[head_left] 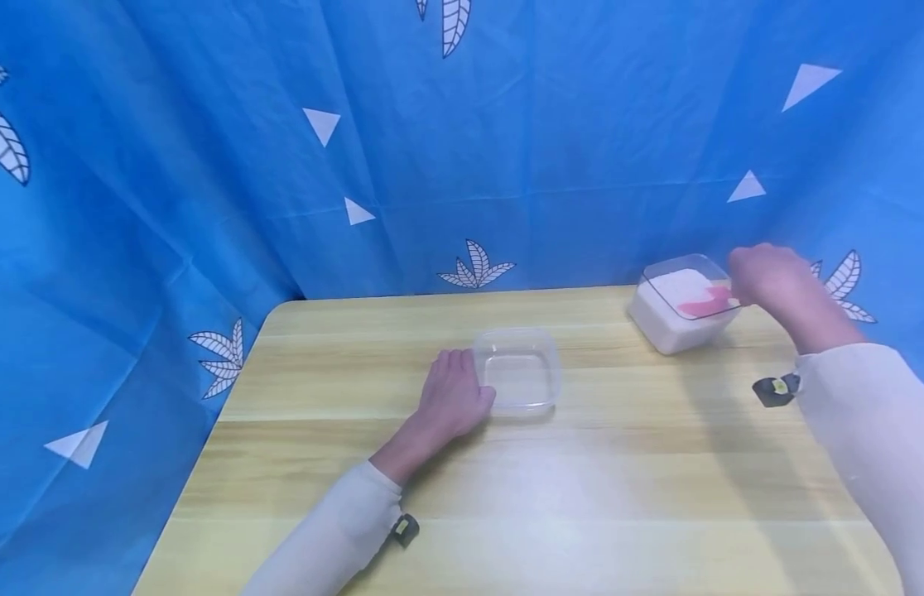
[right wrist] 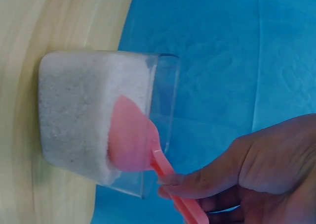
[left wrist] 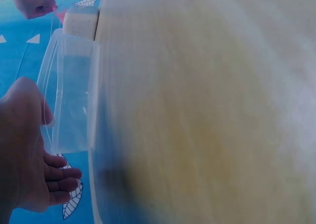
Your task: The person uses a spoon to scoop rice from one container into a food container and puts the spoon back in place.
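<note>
My right hand pinches the handle of a pink scoop between thumb and fingers. The scoop's bowl sits inside a clear square container, pressed into a white grainy substance that fills much of it. My left hand holds a second clear container by its near left corner, thumb at the near side and fingers along the left side. This low, rounded-square container looks bare inside. In the left wrist view, the left thumb lies at its rim.
Both containers stand on a light wood-grain table, the filled one near the back right edge. A blue cloth with white leaves and triangles hangs behind and beside the table. Small dark devices sit at both cuffs.
</note>
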Available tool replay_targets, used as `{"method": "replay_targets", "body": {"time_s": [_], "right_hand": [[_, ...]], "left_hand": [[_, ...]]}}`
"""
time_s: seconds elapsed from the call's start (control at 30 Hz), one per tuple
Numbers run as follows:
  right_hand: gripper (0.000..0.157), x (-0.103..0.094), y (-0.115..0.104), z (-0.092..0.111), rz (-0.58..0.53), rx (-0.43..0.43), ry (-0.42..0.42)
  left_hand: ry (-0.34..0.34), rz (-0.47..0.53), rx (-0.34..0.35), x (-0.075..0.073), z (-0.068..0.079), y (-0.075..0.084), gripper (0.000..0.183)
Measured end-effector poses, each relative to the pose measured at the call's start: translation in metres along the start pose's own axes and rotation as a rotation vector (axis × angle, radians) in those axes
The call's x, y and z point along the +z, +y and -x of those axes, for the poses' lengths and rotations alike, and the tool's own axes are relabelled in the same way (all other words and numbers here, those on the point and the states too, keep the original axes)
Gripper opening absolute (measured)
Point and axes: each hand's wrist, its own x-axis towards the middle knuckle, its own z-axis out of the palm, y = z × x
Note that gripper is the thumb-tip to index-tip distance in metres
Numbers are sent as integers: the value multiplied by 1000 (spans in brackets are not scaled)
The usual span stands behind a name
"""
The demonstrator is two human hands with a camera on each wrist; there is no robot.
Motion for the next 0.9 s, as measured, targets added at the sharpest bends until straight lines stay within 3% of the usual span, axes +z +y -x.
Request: {"method": "replay_targets", "body": {"time_s": [0.37, 0.9], "right_hand": [[20, 20, 2, -1, 32, -13, 122], [18, 34, 10, 8, -10, -56, 206]], "left_hand": [[0, -21, 26, 2, -1, -1, 46], [-8, -33, 22, 0, 0, -3, 47]]}}
